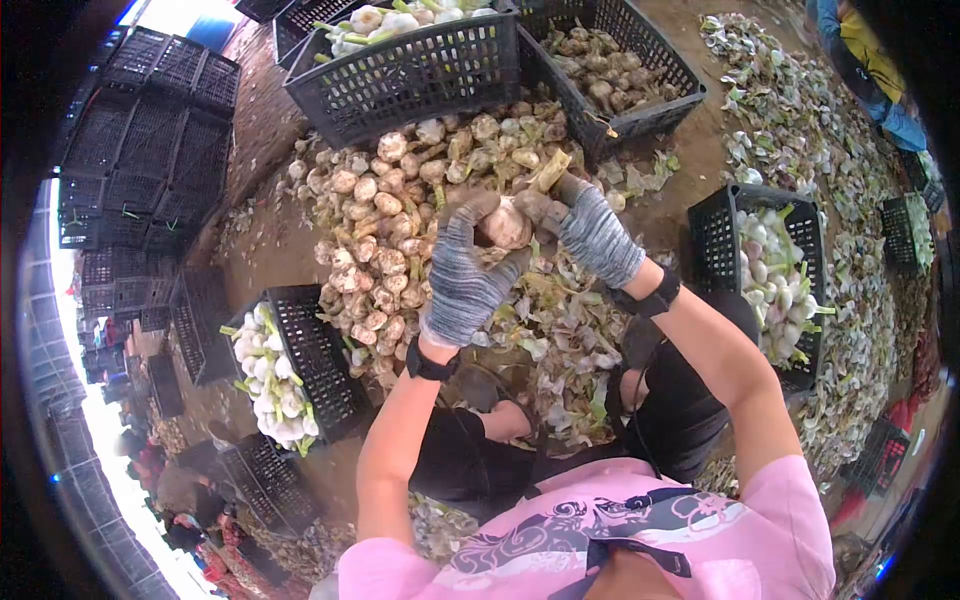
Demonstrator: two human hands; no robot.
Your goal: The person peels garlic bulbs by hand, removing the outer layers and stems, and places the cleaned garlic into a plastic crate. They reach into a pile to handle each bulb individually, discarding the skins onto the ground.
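A garlic bulb with a short cut stem is held up between my two gloved hands, over a heap of unpeeled garlic. My left hand, in a grey knit glove, cups the bulb from the left with thumb and fingers around it. From the right, my right hand presses its fingers against the bulb and the stem. The heaped bulbs are brown and dirt-stained, many with stalks. Loose peeled skins cover the ground below my hands.
Black crates of white garlic stand at left, right and top. Another crate holds brown bulbs. Stacked crates rise at far left. Skins litter the right side, where a person is partly visible. More people are at lower left.
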